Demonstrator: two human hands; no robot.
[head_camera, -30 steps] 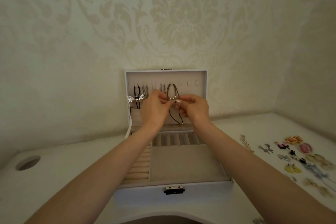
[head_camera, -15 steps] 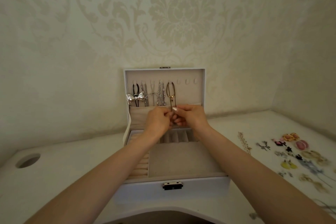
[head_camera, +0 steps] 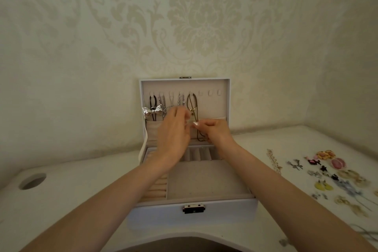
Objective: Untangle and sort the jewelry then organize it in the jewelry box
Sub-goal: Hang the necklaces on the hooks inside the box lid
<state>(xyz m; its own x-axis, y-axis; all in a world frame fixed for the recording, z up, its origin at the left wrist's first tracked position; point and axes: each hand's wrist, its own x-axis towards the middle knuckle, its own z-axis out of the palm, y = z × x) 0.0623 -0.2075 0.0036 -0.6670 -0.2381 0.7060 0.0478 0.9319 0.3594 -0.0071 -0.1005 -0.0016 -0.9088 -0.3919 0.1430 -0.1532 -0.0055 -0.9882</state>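
A white jewelry box [head_camera: 192, 217] stands open on the white table, its lid [head_camera: 223, 104] upright against the wall. Several necklaces hang from the lid's hooks: a black cord with a silver bow [head_camera: 152, 111], silver chains [head_camera: 180, 100] and a brown cord necklace [head_camera: 189, 102]. My right hand [head_camera: 216, 132] pinches the brown cord just above the lid's pocket [head_camera: 152, 133], and the cord's lower loop hangs beside my wrist. My left hand [head_camera: 173, 137] is in front of the silver chains with blurred, loosely spread fingers, holding nothing that I can see.
Loose earrings and brooches [head_camera: 337, 178] are spread on the table at the right, with a thin chain bracelet [head_camera: 274, 161] nearer the box. A round hole [head_camera: 32, 181] is in the table at the left. Three hooks [head_camera: 209, 93] on the lid's right side are bare.
My left hand has let go of the brown cord and moved up and left with its fingers spread. My right hand still pinches the cord, now a little to the right.
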